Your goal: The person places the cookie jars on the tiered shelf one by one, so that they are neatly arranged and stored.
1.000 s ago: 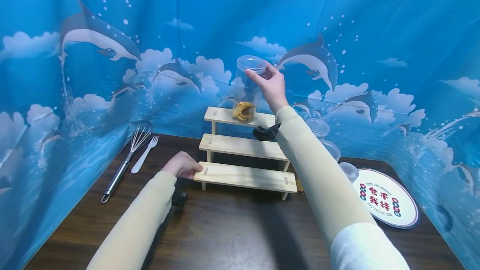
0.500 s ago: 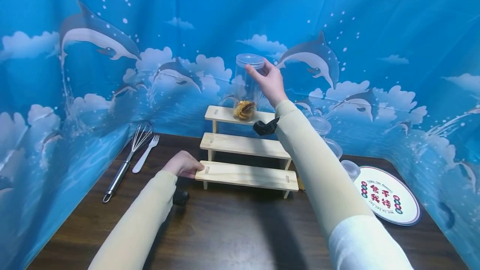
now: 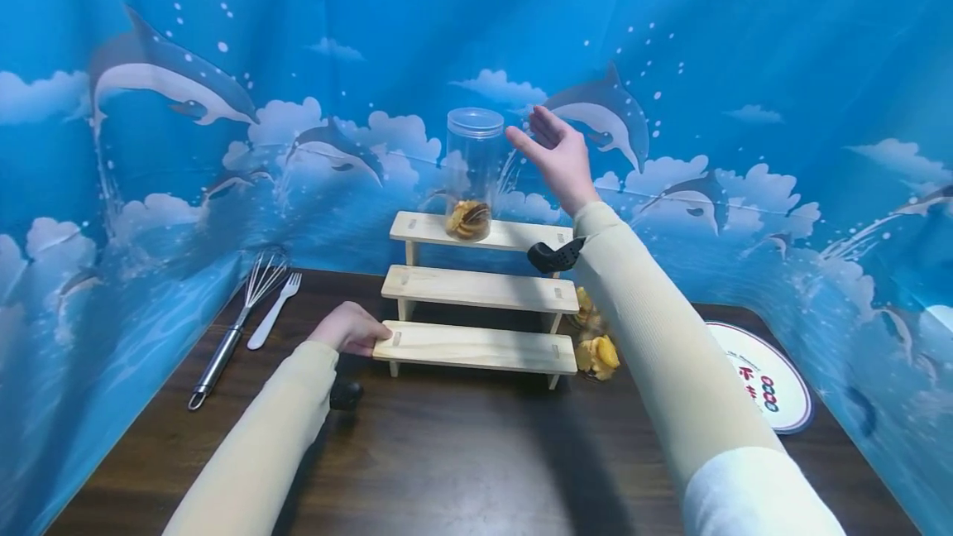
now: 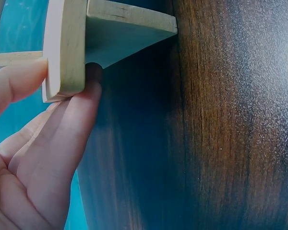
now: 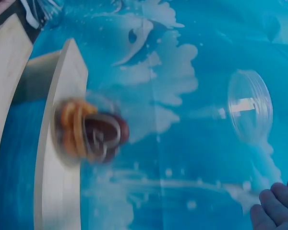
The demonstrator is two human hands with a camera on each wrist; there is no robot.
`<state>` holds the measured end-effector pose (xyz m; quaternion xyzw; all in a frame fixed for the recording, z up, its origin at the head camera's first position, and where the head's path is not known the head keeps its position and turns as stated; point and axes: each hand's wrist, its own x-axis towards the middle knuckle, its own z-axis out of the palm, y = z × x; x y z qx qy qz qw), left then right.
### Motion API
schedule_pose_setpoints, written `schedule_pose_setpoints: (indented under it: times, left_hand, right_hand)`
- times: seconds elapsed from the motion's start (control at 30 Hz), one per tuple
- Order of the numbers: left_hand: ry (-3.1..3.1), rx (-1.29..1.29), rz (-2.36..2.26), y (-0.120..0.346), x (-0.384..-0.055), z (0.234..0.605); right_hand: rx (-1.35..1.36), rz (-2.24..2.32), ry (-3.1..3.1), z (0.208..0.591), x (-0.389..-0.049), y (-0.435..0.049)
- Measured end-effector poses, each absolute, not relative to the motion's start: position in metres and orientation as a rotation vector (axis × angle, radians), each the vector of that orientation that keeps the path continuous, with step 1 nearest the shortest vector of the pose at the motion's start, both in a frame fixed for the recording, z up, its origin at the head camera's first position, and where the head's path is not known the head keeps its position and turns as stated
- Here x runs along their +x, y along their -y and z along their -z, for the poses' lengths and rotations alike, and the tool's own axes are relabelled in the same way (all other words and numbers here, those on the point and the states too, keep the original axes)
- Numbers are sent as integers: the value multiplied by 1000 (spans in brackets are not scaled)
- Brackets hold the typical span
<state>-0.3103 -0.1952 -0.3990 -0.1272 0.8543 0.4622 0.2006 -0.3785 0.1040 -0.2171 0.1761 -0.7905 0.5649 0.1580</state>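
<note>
A tall clear plastic jar (image 3: pixel 474 168) with a screw lid stands upright on the top step of a three-tier wooden shelf (image 3: pixel 480 292). Brown and yellow cookies (image 3: pixel 469 220) lie at its bottom. To the right of the jar's lid, my right hand (image 3: pixel 557 151) is raised with fingers extended, apart from it. In the right wrist view its fingertips (image 5: pixel 278 206) show at the lower right corner, away from the lid (image 5: pixel 249 106). My left hand (image 3: pixel 348 327) pinches the left end of the lowest step, thumb above and fingers beneath, as the left wrist view shows (image 4: pixel 62 139).
A whisk (image 3: pixel 237 325) and a white fork (image 3: pixel 274 311) lie at the table's left. Bagged-looking yellow snacks (image 3: pixel 597 356) sit right of the shelf, partly behind my right arm. A white plate with red characters (image 3: pixel 782 404) is farther right. A dolphin-print curtain hangs behind.
My right hand has let go of the jar and moved off to the right, its fingers spreading. The jar now stands alone on the top step. My left hand keeps its hold.
</note>
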Motion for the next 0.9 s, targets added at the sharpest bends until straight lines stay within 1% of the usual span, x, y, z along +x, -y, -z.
schedule_pose_setpoints:
  times: [0.27,0.67,0.9]
  left_hand:
    - [-2396,-348,-1262,196,-310,397]
    - [-2367,-293,-1303,193,-310,399]
    - [-2374,-298,-1283,195,-310,399]
  right_hand:
    - [495,-1584,2224,221,-370,-159]
    - [384,-1549,2264,231,-354,-235]
    - [315,-1496,2437,257,-350,-279]
